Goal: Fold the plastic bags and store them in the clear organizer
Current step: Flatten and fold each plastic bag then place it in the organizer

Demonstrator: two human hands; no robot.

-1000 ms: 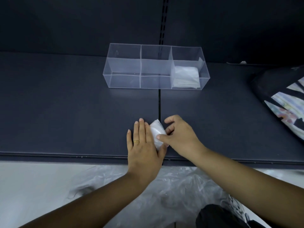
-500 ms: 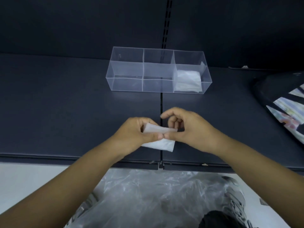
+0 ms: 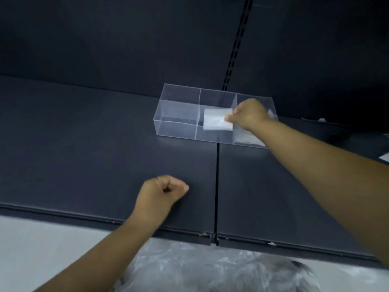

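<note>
The clear organizer (image 3: 179,114) with three compartments stands at the back of the dark shelf. My right hand (image 3: 249,114) reaches over it and pinches a folded white plastic bag (image 3: 216,120), which hangs over the middle compartment. Another folded bag (image 3: 249,138) lies in the right compartment, mostly hidden by my right wrist. My left hand (image 3: 163,191) rests near the shelf's front edge as a fist with nothing in it.
A heap of loose clear plastic bags (image 3: 200,268) lies below the shelf's front edge (image 3: 84,216). A vertical seam (image 3: 216,186) splits the shelf. The shelf's back wall (image 3: 126,49) rises right behind the organizer.
My right hand carried the folded bag from the front of the shelf up over the organizer. My left hand let go of the bag and stayed near the front, fingers curled.
</note>
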